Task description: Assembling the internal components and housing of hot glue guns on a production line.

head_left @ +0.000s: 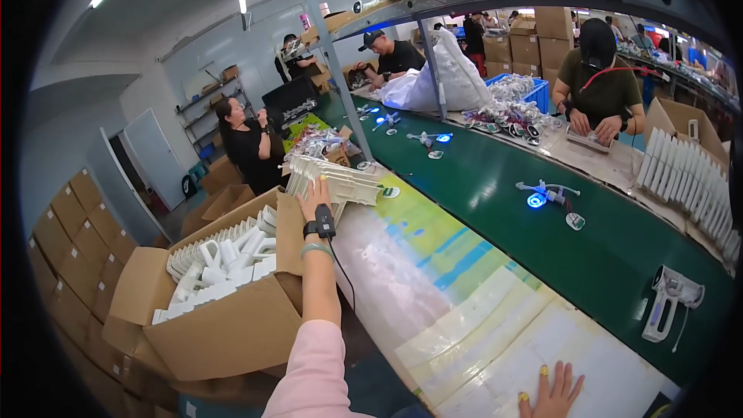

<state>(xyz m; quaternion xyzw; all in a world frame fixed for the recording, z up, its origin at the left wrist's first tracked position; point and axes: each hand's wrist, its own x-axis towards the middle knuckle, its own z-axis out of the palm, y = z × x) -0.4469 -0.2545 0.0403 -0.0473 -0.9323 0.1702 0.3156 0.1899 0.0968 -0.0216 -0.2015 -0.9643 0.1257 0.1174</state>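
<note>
My left hand (316,201) reaches forward with its fingers stretched out, touching the near end of a row of cream-white plastic shell parts (348,182). The row lies at the far end of the worktable (387,279). A cardboard box (232,325) beside my left forearm holds many white plastic handle-shaped parts (232,259). On the near right of the worktable, my right hand (551,396) rests flat with its fingers spread and nothing in it. A black device (323,220) with a cable is strapped to my left wrist.
A green conveyor belt (480,186) runs past the worktable, carrying wired assemblies with blue lights (542,197) and a white handled housing (672,302). Across it, a person (600,85) handles a part beside a row of white shells (685,186). A metal post (333,54) rises near the belt.
</note>
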